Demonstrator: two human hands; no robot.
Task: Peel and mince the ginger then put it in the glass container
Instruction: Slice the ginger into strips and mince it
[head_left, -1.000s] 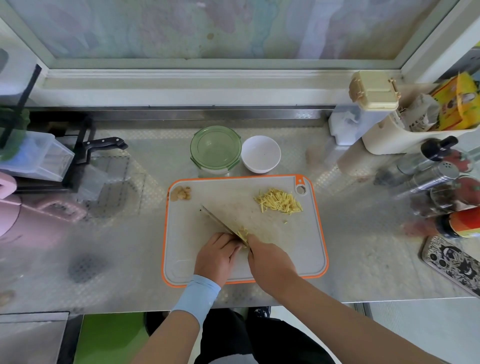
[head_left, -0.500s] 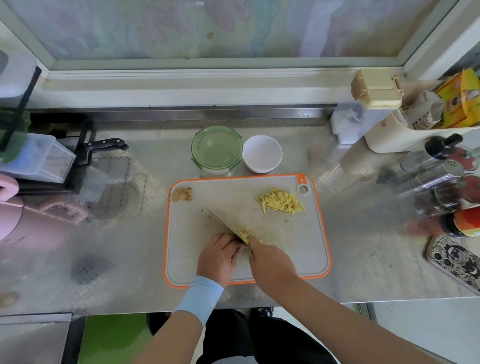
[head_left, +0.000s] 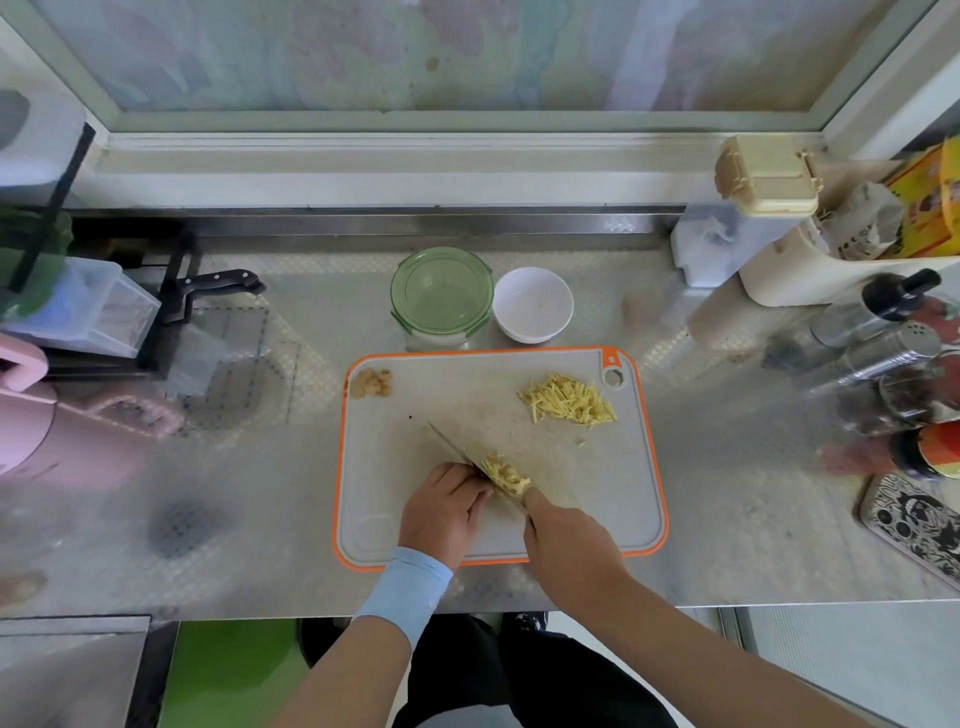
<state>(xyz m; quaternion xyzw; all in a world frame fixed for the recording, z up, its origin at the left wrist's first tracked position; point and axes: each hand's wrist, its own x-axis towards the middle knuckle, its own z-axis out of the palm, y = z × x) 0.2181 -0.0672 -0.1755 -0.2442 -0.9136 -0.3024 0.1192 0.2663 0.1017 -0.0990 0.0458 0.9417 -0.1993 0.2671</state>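
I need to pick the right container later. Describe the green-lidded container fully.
The container is round, with a clear glass body and a translucent green lid with clips at the rim. The lid is on, and it stands upright on the metal counter, just behind the cutting board and left of the white bowl. No hand touches it.

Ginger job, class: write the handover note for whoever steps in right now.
Right hand grips the knife, blade on the cutting board. Left hand steadies the ginger being cut.
Done: a pile of ginger strips at the board's far right; peel scraps at far left.
Left: mince finer, open the lidded glass container behind the board, fill it.
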